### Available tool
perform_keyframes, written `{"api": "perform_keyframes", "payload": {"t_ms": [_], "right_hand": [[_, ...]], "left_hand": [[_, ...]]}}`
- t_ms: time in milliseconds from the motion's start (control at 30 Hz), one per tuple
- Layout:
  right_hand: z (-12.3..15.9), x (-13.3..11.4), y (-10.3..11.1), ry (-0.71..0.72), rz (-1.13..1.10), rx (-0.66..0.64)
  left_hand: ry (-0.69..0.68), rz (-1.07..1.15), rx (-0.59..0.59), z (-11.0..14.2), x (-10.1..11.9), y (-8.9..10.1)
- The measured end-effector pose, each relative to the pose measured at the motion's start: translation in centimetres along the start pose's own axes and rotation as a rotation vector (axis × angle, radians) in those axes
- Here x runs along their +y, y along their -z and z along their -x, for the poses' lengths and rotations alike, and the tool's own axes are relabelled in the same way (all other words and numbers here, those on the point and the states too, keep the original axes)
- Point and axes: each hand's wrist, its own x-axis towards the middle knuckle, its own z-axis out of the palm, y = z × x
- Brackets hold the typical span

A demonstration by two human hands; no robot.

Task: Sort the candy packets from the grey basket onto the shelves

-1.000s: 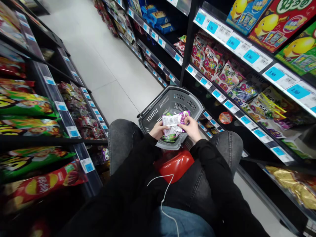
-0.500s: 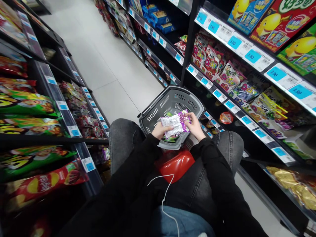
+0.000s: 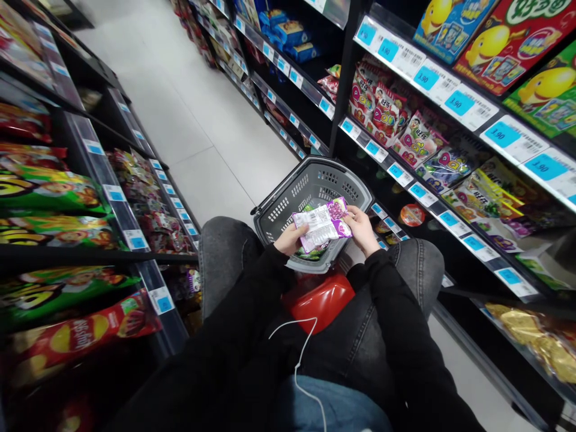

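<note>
Obscuring green, possibly wrapped goods [image 3: 314,254]: purple-white packet [image 3: 322,225].

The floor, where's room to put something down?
Bare floor lies between the left shelves and right shelves, beyond the basket. The basket's near end is crowded: left hand and right hand hold a purple-white packet there, above green packaging.

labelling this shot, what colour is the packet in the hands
The packet is white and purple, clearest in the head view.

One head-worn camera looks forward and steeply down; lap [image 3: 346,342] and basket [image 3: 288,204] near, aisle floor [image 3: 180,120] beyond.
</note>
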Motion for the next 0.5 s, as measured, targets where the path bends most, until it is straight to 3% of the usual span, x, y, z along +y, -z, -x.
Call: {"api": "perform_keyframes", "payload": {"t_ms": [200,500], "right_hand": [[0.4,-0.9,0.1,0.063,0.058,0.034],[1.8,-2.6,-0.2,0.041,0.041,-0.199]], "left_hand": [[0.265,0.032,-0.2,0.5,1.1,0.0],[0.457,-0.047,-0.315,1.2,1.7,0.1]]}}
